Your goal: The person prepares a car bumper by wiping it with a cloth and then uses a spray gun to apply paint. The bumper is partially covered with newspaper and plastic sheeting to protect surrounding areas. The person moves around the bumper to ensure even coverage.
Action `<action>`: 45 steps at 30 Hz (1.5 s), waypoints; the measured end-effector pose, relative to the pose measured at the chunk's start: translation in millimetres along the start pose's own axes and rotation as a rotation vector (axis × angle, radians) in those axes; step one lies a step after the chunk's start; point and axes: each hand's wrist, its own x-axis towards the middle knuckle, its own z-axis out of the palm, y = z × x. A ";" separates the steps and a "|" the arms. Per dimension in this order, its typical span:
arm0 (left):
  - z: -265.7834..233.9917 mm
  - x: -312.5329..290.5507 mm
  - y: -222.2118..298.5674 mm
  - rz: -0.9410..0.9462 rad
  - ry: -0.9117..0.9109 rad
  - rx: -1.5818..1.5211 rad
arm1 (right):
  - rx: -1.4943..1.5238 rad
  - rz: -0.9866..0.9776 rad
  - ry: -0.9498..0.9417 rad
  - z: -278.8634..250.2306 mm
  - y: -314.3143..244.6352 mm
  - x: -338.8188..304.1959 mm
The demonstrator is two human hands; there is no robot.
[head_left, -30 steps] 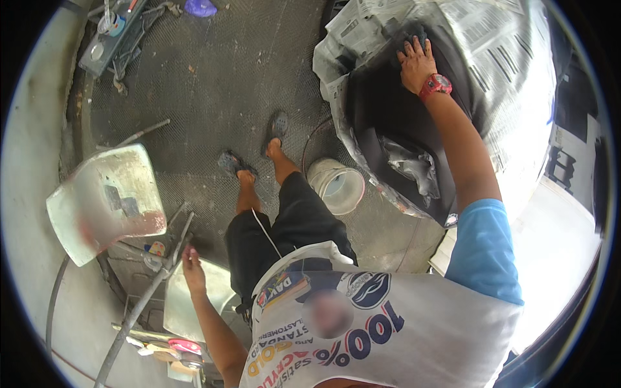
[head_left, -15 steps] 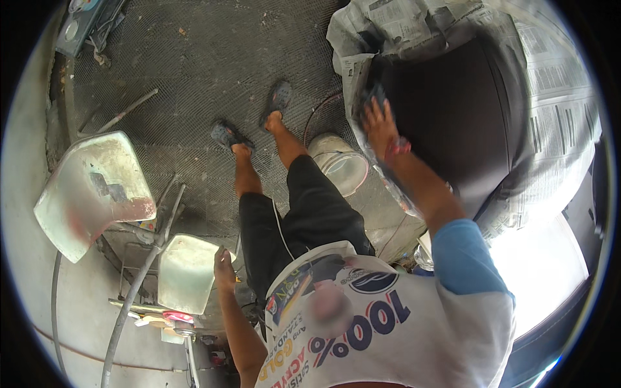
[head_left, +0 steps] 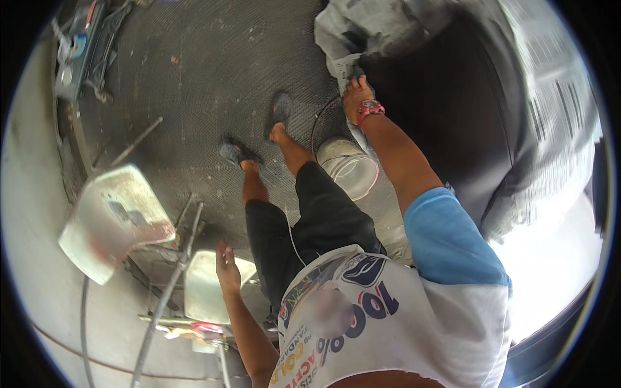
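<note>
My right hand (head_left: 354, 100), with a red watch on its wrist, is at the left edge of a dark, smooth panel (head_left: 446, 123). A small dark grey pad or sheet (head_left: 356, 71) shows at its fingertips, pressed against the edge; whether it is cloth or sandpaper I cannot tell. Crumpled newspaper (head_left: 550, 129) surrounds the panel at its top and right. Down at my left side hangs my left hand (head_left: 227, 264), its fingers loosely stretched with nothing seen in them. It is beside a pale plastic seat (head_left: 206, 294).
A whitish bucket (head_left: 349, 169) stands on the textured floor between my legs and the panel. To the left, a stained white chair shell (head_left: 116, 220) is beside a metal pole (head_left: 169, 284). A grey toolbox-like case (head_left: 81, 61) lies at the far left.
My right hand has slid off the panel's face toward its left edge, a little farther away. The whole view has shifted slightly; my left hand still hangs at my side.
</note>
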 end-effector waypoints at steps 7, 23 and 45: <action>-42.5 45.2 -71.8 -0.075 -0.197 0.086 | 0.119 0.199 0.309 20.1 -0.6 -80.8; -158.4 169.4 180.1 0.212 -0.143 0.689 | 3.355 1.586 0.825 114.8 -425.2 -341.2; 265.0 -269.5 32.1 0.180 -1.019 0.577 | 3.010 0.710 1.565 170.8 -453.9 -514.0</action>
